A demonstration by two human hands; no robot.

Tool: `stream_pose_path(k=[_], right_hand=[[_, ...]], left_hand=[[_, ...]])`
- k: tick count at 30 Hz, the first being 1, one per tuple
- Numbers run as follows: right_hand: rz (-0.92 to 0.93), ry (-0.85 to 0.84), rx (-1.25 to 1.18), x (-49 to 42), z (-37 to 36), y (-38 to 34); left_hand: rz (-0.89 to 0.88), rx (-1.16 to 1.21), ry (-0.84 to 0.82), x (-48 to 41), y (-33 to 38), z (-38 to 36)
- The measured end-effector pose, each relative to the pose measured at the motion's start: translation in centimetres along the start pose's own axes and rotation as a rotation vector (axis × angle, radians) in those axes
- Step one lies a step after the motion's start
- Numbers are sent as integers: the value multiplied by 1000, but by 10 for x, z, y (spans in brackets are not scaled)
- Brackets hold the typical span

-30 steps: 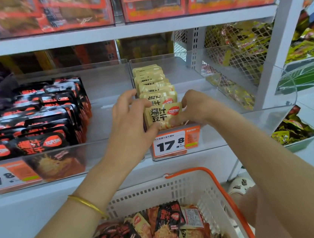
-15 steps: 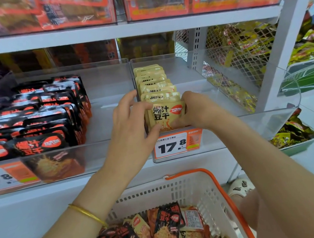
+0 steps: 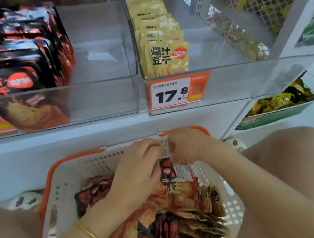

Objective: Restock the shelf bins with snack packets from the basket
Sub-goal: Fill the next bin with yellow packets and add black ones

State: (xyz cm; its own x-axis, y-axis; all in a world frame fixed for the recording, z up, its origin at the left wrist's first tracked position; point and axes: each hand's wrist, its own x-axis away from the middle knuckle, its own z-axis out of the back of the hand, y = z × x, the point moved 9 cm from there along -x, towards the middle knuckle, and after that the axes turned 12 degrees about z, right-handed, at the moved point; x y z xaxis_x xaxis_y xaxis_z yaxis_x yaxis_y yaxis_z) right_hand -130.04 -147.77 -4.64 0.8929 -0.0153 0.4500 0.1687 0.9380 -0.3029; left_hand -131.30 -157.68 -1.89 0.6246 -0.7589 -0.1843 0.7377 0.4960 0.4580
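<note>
Snack packets (image 3: 172, 202) fill the basket (image 3: 62, 189), where I see the left hand (image 3: 139, 172) and right hand (image 3: 187, 144) curled together on one black packet (image 3: 166, 172), below the clear shelf bins (image 3: 100, 98).

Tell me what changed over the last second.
Both hands let go of the front beige packet in the right bin and dropped into the basket; the left hand and right hand now pinch packets atop its pile. The beige row and the black packets in the left bin stayed put.
</note>
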Motion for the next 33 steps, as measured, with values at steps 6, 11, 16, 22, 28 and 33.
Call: stream_pose_path(k=[6,11,16,22,28,33], right_hand=[[-286,-132,-99,-70,-174,106],[-293,-55,-103,-78,-223,117],[-269,-114,87,-73,-213,99],[-141,-443,3,-61,-170,63],[-83,-188,-647,-22,-79,41],[81,105,-785,14,-21,14]], left_hand=[[168,-39,-165,-3,-43,-35],[235,-7,-173,0,-59,-41],[297,19,-197,-3,-63,-43],[332,-78,-352,3,-59,-58],[502,195,-461,3,-62,-51],[463,354,-326,-13,-47,-2]])
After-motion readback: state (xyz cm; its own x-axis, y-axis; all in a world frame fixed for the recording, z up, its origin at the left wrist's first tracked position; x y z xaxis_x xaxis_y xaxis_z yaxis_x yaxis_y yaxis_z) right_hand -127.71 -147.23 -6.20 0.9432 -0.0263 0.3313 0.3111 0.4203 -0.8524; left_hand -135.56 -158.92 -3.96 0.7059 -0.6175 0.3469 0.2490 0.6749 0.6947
